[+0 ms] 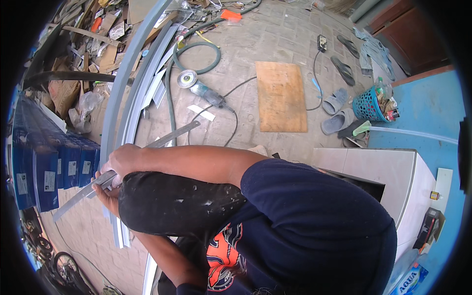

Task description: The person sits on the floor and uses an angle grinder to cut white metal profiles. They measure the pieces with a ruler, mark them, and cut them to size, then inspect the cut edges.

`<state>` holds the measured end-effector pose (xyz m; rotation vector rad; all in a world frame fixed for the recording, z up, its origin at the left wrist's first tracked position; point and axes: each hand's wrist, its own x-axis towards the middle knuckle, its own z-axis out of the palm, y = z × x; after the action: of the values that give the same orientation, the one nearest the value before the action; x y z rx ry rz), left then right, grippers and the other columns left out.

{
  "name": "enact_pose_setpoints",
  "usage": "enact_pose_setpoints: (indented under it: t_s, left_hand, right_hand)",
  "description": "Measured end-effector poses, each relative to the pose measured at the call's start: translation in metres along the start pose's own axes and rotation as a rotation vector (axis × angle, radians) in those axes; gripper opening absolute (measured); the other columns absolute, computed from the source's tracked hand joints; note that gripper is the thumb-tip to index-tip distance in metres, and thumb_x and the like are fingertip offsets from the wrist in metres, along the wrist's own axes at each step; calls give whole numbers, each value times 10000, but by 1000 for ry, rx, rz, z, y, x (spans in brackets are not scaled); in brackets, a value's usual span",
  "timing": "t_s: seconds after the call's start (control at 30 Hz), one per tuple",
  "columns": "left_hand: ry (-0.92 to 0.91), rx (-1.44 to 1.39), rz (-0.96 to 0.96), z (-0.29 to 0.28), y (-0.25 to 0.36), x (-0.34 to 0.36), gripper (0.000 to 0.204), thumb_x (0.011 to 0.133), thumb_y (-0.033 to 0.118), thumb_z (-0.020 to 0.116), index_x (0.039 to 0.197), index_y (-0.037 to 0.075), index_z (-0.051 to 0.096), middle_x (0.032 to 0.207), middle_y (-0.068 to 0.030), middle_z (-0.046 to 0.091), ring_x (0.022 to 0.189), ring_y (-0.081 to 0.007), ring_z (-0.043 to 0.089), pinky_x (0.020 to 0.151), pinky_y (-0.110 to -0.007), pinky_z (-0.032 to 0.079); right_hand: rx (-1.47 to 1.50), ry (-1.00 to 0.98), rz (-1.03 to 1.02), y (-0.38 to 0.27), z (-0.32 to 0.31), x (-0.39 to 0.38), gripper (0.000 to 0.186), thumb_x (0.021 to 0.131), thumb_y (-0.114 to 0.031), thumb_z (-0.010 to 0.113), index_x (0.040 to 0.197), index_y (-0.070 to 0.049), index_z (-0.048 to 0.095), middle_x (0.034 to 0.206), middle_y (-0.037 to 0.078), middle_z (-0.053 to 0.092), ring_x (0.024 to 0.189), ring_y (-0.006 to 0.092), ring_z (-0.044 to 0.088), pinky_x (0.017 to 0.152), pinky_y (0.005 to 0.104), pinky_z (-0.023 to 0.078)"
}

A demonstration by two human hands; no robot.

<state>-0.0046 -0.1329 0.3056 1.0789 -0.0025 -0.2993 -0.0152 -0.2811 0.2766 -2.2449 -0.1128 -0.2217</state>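
Note:
My right hand [125,160] is closed at the long grey metal profile [111,123], its fingers pressed round a flat metal strip that looks like a steel ruler [179,132]. One end of the strip, with a hole in it, sticks out past my right forearm. Its other part slants down over the paler floor. Just below, my left hand [109,197] grips the same strip from beneath, thumb and fingers bent. Part of both hands' grip is hidden. My bent knee in black, dusty trousers [172,204] lies between my forearms.
Beyond my arms lie an angle grinder [204,91] with its cable, a green hose [216,59] and a wooden board [281,97]. Blue boxes [46,172] stack at the left, below scrap [105,54]. Right are sandals [337,123], a blue basket [368,108] and a white cabinet [403,172].

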Motion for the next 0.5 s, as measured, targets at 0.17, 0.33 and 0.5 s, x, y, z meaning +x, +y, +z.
enact_pose_setpoints:
  t_s: [0.17,0.33,0.5]
  left_hand:
    - [31,64,-4,1,1,-1,703,1071,550,652,1556,64,502,1540,-213,493,1433,-339,530,1214,-508,454]
    - [43,134,51,-8,-4,14,729,1087,553,598,1597,55,446,1550,-240,452,1485,-345,469,1226,-530,440]
    - [45,170,88,-16,-7,24,737,1090,558,586,1602,48,441,1560,-248,453,1506,-346,451,1249,-534,425]
  right_hand:
    - [-9,-41,59,4,-1,2,751,795,-633,843,1416,-223,738,1210,168,798,1161,375,754,975,509,591]
    - [-40,-106,118,18,-4,3,744,813,-652,813,1373,-166,753,1231,177,795,1191,366,750,995,502,588]
    - [-50,-94,142,21,-1,2,654,845,-593,793,1326,-150,772,1214,171,799,1163,370,762,975,511,596]
